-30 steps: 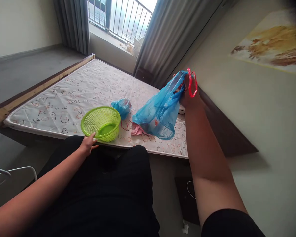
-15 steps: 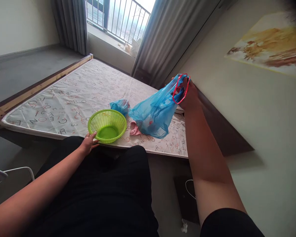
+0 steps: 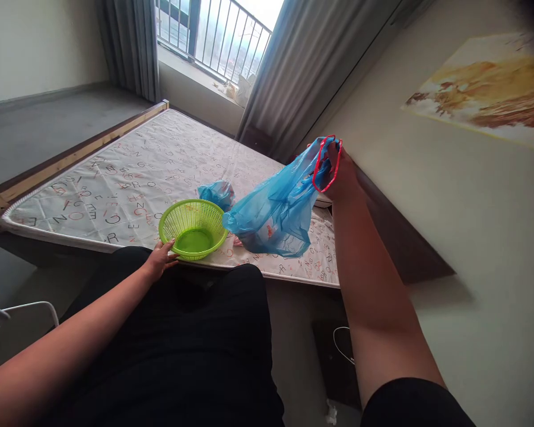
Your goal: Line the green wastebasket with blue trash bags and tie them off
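With my left hand (image 3: 161,261) I grip the near rim of a green plastic basket (image 3: 193,230) at the mattress's front edge. Nothing shows inside the basket. My right hand (image 3: 339,172), raised to the right, is closed around the top of a blue plastic bag (image 3: 278,204) with red drawstrings. The bag hangs slanted, its lower left corner beside the basket's right rim. Small reddish marks or contents show through it; I cannot make them out. Behind the basket lies a second, crumpled blue bag (image 3: 217,194). A pink cloth (image 3: 237,242) is mostly hidden behind the raised bag.
A mattress (image 3: 129,157) printed with letters lies on a bed frame with a wooden side rail (image 3: 75,148). The dark headboard (image 3: 400,231) runs along the right wall. A dark box-like piece (image 3: 333,356) with a white cable stands low at right.
The blue bag in my right hand has swung slightly left and down, toward the basket, and now covers most of the pink cloth. My left hand keeps its hold on the basket.
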The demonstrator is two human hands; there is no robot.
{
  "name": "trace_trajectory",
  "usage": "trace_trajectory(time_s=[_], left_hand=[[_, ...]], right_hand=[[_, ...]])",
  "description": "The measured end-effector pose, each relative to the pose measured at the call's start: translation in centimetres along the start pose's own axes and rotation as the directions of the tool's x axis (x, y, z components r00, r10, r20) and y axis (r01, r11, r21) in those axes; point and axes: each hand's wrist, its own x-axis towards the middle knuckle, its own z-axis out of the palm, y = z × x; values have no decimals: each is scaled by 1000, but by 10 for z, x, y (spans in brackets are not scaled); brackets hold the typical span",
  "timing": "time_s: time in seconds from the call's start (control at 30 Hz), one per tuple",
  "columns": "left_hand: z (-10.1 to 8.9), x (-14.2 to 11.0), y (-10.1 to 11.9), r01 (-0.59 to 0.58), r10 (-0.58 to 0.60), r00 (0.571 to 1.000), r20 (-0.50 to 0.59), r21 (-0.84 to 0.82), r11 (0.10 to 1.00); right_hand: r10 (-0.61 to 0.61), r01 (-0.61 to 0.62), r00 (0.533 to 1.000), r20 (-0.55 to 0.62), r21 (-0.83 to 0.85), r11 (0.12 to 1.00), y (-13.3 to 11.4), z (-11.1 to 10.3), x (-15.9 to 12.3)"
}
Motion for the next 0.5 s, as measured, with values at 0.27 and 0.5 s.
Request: trace_trajectory(time_s=[0.27, 0.5], left_hand=[[-3, 7, -4, 0, 0, 1000, 13, -7, 1000], [-4, 8, -6, -24, 23, 999, 29, 31, 999]], right_hand=[[55, -64, 997, 60, 144, 988, 4, -4, 6], [91, -100, 995, 45, 245, 964, -1, 2, 5]])
